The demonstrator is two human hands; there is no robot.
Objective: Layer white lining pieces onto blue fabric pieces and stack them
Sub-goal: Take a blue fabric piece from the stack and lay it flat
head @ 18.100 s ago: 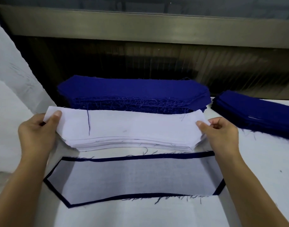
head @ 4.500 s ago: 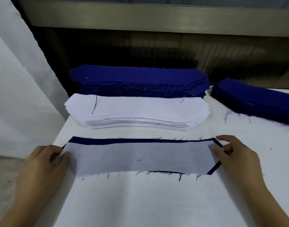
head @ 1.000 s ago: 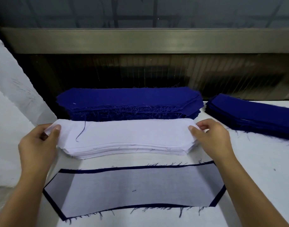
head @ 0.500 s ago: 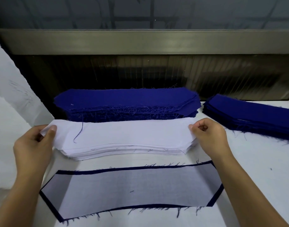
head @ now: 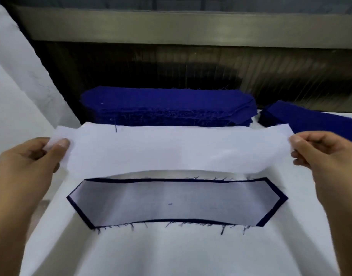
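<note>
A white table [head: 171, 253] fills the near ground — behind its far edge rises a dark ribbed panel [head: 171, 64], glossy and faintly reflective, capped by a dull metal beam [head: 191, 26] running the full width, while a white sheet [head: 17, 86] slants down the left side.

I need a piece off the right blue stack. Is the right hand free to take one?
Probably not yet: the right hand pinches the lining. The right blue stack lies just behind it, nothing between.
</note>
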